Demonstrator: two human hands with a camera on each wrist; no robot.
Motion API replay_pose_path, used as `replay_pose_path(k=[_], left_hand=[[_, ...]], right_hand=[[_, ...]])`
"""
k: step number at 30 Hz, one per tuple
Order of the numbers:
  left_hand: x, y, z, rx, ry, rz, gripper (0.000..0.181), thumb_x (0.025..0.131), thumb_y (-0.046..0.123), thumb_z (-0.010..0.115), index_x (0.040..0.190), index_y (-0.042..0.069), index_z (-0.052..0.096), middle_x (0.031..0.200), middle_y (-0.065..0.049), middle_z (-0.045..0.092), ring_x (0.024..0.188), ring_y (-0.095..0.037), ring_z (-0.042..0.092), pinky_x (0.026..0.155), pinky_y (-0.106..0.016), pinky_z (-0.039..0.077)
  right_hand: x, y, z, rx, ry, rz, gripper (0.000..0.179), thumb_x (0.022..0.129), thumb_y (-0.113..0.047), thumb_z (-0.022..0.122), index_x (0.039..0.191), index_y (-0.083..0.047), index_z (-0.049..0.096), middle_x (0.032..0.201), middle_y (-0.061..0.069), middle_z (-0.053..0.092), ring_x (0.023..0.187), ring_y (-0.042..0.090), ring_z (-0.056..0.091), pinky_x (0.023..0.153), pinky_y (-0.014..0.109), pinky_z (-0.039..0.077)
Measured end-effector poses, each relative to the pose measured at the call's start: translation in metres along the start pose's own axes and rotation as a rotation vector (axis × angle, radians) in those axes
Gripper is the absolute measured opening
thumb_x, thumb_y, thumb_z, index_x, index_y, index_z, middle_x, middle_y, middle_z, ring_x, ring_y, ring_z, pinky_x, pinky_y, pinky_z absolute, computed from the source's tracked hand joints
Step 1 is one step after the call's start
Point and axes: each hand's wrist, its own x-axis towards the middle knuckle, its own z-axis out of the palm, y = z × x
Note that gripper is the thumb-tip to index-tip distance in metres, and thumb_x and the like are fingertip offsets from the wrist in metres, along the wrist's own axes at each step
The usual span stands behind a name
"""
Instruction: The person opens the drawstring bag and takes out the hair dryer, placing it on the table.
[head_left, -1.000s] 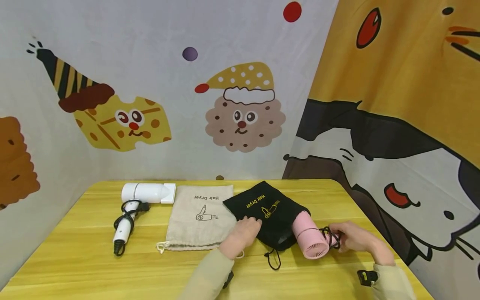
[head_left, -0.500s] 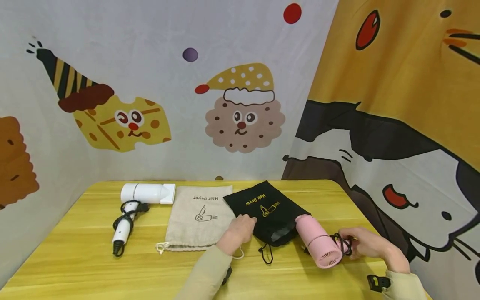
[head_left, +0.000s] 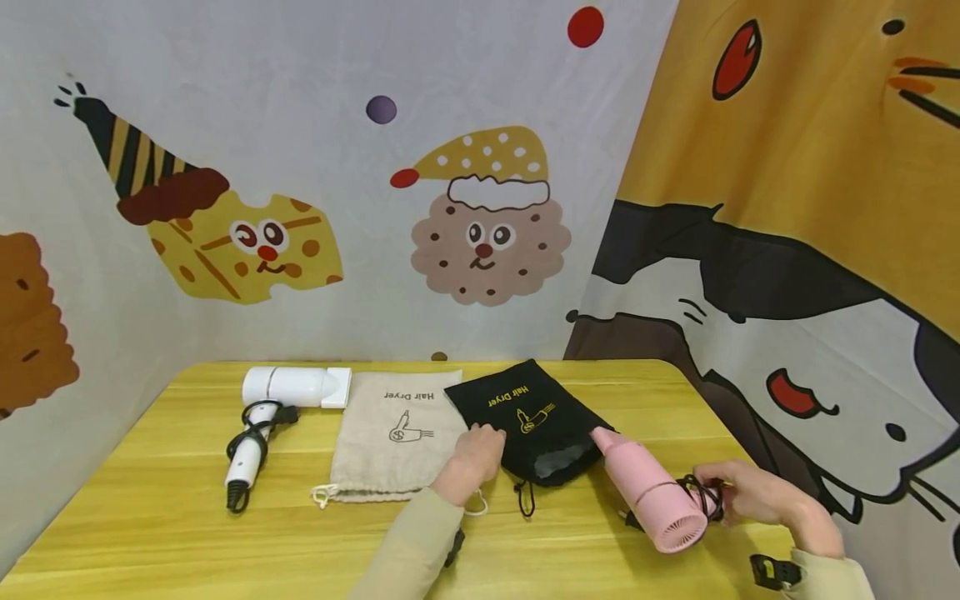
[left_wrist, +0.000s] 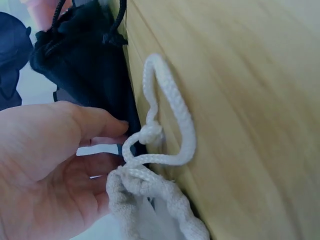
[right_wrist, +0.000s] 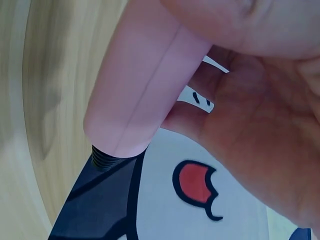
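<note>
In the head view my right hand (head_left: 765, 497) grips the handle of a pink hair dryer (head_left: 651, 492), a black cord wound round it. The dryer's nozzle points at the right corner of a black drawstring pouch (head_left: 558, 408) printed "Hair Dryer". The right wrist view shows the pink handle (right_wrist: 140, 85) between thumb and fingers. My left hand (head_left: 476, 457) pinches the black pouch's left edge; in the left wrist view its thumb and fingers meet at the black cloth (left_wrist: 95, 65). Beside that hand lies a beige drawstring pouch (head_left: 367, 425), its white cord (left_wrist: 182, 120) looped on the table.
A white hair dryer (head_left: 296, 386) with a black cord round its handle lies at the table's left. Light wood-patterned tabletop (head_left: 300, 550) runs along the front. A printed cloth (head_left: 480, 333) hangs behind the table and along its right side.
My right hand has drawn the pink hair dryer right and toward me, away from the black pouch, and its nozzle now shows. The left hand and pouch have shifted slightly left.
</note>
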Motion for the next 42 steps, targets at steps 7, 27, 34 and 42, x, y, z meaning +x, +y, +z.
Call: replay_pose_path(k=[7,27,34,42], left_hand=[[0.002,0.002,0.000,0.003,-0.060,-0.021,0.029,0.089,0.018,0.063,0.115,0.006,0.063,0.118,-0.015,0.064,0.117,-0.033,0.056,0.097,-0.038,0.050],[-0.007,0.018,-0.008,-0.138,-0.248,0.051,0.059,0.087,0.055,0.059,0.136,0.022,0.052,0.145,-0.014,0.045,0.138,-0.033,0.039,0.109,-0.040,0.040],[-0.005,0.012,-0.005,-0.173,-0.264,0.097,0.054,0.087,0.051,0.061,0.133,0.025,0.055,0.148,-0.014,0.042,0.141,-0.032,0.034,0.114,-0.037,0.034],[-0.006,0.005,-0.006,-0.194,-0.284,0.099,0.052,0.086,0.048,0.064,0.133,0.029,0.054,0.152,-0.012,0.037,0.144,-0.028,0.029,0.114,-0.038,0.034]], right_hand=[[-0.011,0.005,-0.004,-0.191,0.121,-0.047,0.035,0.068,0.012,0.055,0.085,-0.019,0.053,0.075,-0.014,0.048,0.065,-0.006,0.040,0.051,0.019,0.032],[0.032,-0.003,0.000,-0.451,0.448,0.113,0.018,0.074,0.000,0.068,0.087,-0.009,0.058,0.071,-0.003,0.050,0.065,0.008,0.042,0.058,0.023,0.032],[0.055,0.001,0.000,-0.493,0.504,0.178,0.028,0.075,-0.008,0.070,0.096,0.004,0.057,0.081,0.012,0.063,0.069,0.020,0.051,0.060,0.034,0.041],[0.076,-0.003,0.000,-0.485,0.497,0.294,0.016,0.081,-0.010,0.056,0.089,0.003,0.052,0.077,0.014,0.056,0.070,0.027,0.051,0.061,0.040,0.042]])
